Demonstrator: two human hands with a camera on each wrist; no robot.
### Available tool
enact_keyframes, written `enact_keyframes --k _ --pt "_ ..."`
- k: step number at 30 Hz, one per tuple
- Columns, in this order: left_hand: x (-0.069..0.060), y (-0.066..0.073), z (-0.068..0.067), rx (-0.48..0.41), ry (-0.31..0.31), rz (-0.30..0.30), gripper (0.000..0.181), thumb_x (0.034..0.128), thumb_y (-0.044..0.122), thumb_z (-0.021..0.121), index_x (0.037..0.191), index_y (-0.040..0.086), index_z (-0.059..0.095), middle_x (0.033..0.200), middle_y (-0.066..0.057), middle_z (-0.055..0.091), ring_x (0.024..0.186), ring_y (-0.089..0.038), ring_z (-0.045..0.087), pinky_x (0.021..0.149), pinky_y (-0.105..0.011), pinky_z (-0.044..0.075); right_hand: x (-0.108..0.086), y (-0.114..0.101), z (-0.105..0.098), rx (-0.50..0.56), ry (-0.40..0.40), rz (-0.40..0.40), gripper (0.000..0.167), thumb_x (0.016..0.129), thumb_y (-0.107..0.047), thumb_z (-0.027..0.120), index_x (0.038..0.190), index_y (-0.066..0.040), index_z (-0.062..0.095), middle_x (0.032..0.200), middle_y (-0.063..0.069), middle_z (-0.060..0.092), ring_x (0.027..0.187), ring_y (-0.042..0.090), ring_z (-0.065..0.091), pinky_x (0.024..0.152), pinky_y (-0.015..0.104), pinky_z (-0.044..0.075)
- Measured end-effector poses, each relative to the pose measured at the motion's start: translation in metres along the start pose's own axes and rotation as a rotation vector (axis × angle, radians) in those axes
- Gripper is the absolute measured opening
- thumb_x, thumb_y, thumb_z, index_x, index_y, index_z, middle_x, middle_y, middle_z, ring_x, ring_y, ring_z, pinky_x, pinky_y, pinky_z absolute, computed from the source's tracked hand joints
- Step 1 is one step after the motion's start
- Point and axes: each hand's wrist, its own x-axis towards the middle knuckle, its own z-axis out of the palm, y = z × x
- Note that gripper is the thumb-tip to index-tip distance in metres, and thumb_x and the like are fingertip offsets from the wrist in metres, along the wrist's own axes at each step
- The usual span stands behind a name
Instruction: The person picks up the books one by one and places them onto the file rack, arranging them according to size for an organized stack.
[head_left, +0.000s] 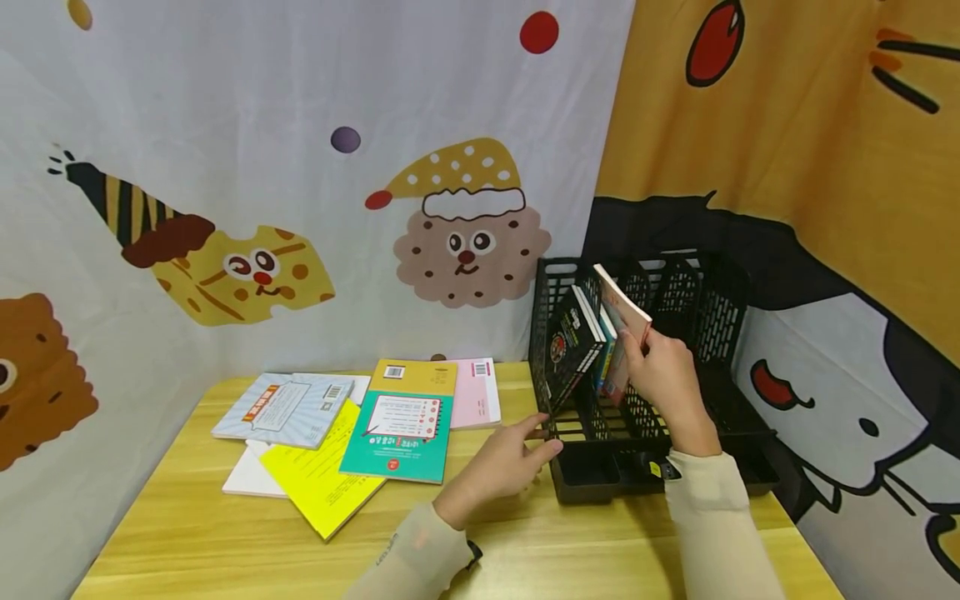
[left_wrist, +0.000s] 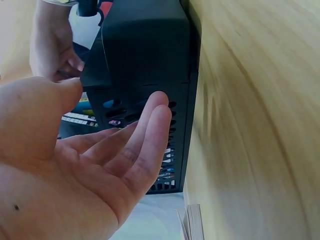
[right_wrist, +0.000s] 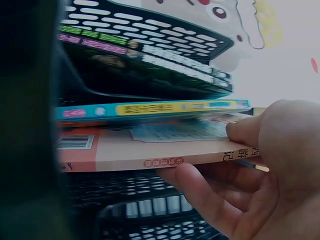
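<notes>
In the head view my right hand (head_left: 667,379) pinches a pinkish book (head_left: 624,300) standing tilted in the black file rack (head_left: 577,454). The right wrist view shows thumb and fingers on either side of that book (right_wrist: 135,152), beside a teal-and-yellow book (right_wrist: 165,109). My left hand (head_left: 501,462) is at the rack's front left corner, fingers extended; in the left wrist view the hand (left_wrist: 110,155) lies against the rack's perforated side (left_wrist: 177,135). Black-covered books (head_left: 573,346) lean in the leftmost slot.
Left of the rack, a teal-and-yellow book (head_left: 397,433), a pink book (head_left: 476,392), a yellow book (head_left: 326,479) and a light blue book (head_left: 300,425) lie overlapping on the wooden table (head_left: 180,517). Patterned curtains (head_left: 262,75) hang behind.
</notes>
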Motion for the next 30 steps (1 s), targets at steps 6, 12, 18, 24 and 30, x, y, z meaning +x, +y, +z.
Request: enact_keyframes --k 6,12,18,24,30 --pt "0.0 -0.002 0.0 0.004 -0.001 0.001 0.073 0.112 0.056 0.06 0.169 0.013 0.046 0.122 -0.014 0.083 0.067 -0.004 0.069 0.061 -0.027 0.052 0.004 0.01 0.011 0.051 -0.155 0.074 0.043 0.119 -0.031 0.047 0.111 0.006 0.068 0.098 0.027 0.073 0.078 0.033 0.07 0.062 0.035 0.053" --pt "0.0 -0.001 0.0 -0.004 -0.019 -0.012 0.073 0.1124 0.057 0.058 0.169 0.012 0.045 0.083 -0.009 0.08 0.058 -0.009 0.064 0.053 -0.029 0.045 0.006 0.011 0.013 0.107 -0.318 0.076 0.032 0.119 -0.022 0.043 0.119 0.005 0.06 0.1 0.025 0.07 0.076 0.028 0.066 0.063 0.036 0.05" --pt "0.001 -0.001 0.0 -0.001 -0.019 -0.013 0.072 0.1126 0.056 0.058 0.169 0.013 0.046 0.083 -0.012 0.081 0.056 -0.009 0.062 0.052 -0.028 0.044 0.004 0.012 0.015 0.168 -0.487 0.041 0.033 0.119 -0.015 0.038 0.142 0.005 0.048 0.106 0.024 0.071 0.08 0.024 0.064 0.065 0.035 0.049" --pt "0.003 -0.004 0.002 0.005 -0.004 0.009 0.069 0.1127 0.054 0.059 0.167 0.013 0.049 0.138 -0.013 0.079 0.073 -0.005 0.074 0.063 -0.026 0.054 0.002 0.013 0.016 0.202 -0.565 0.026 0.061 0.113 -0.007 0.046 0.169 0.006 0.026 0.131 0.031 0.066 0.097 0.032 0.068 0.072 0.04 0.051" --pt "0.001 -0.004 0.0 0.013 -0.01 0.009 0.067 0.1129 0.054 0.059 0.166 0.013 0.051 0.136 -0.012 0.079 0.072 -0.003 0.072 0.063 -0.027 0.054 0.004 0.014 0.016 0.091 -0.576 -0.027 0.051 0.11 -0.01 0.058 0.16 0.002 0.051 0.153 0.032 0.06 0.12 0.038 0.066 0.092 0.051 0.052"
